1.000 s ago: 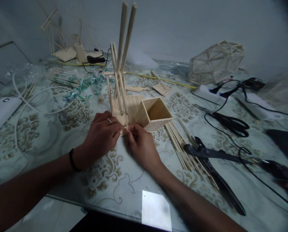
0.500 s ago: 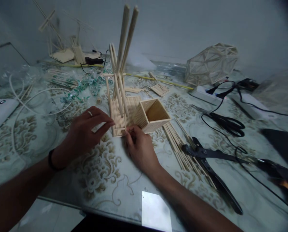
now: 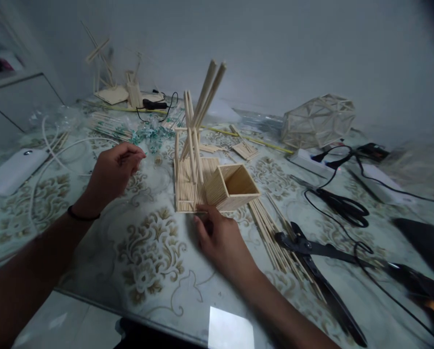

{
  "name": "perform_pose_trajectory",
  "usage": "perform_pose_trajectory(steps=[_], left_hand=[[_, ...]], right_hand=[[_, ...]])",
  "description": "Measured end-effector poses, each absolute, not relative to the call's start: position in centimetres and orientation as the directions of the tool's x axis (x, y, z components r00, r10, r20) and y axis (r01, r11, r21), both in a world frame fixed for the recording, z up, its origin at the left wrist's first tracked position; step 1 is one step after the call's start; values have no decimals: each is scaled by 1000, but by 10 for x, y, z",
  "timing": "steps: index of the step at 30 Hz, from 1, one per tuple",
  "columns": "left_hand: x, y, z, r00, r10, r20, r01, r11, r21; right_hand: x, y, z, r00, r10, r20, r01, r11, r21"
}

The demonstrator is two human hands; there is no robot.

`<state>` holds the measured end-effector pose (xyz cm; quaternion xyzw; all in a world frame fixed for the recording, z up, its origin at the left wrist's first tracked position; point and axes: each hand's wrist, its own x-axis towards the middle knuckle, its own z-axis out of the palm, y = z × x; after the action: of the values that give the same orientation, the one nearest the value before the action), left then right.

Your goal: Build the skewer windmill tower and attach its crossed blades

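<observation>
A model of thin wooden sticks stands before me: a flat stick base, leaning upright sticks crossing near mid-height and rising above, and a square open-topped stick box on its right part. My right hand is at the base's front edge, fingers curled, index fingertip against the edge near a short thin stick. My left hand hovers to the left, apart from the model. Its fingers are closed together; whatever lies between them is hidden.
Loose sticks lie right of the model, under black-handled pliers. Black scissors, a power strip and cables are farther right. Green-and-clear plastic wrapping, a white cable and a white box are leftward. A geometric stick frame stands behind.
My left hand has drawn away from the base toward the left, its fingers now closed. The right hand remains at the front edge. The camera view has tilted up.
</observation>
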<state>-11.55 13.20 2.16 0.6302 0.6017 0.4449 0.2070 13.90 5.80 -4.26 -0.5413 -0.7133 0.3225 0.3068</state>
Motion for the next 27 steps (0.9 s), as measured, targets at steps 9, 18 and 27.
perform_pose_trajectory(steps=[9,18,27], left_hand=[[-121,138,4,-117,965,236,492,-151,858],[-111,130,3,210,959,188,497,-271,825],[-99,125,-10,336,936,107,622,-305,721]], right_hand=[[144,61,-38,-266,962,66,558,210,-803],[142,68,-43,-204,969,142,592,237,-771],[130,73,-49,-154,975,160,565,220,-795]])
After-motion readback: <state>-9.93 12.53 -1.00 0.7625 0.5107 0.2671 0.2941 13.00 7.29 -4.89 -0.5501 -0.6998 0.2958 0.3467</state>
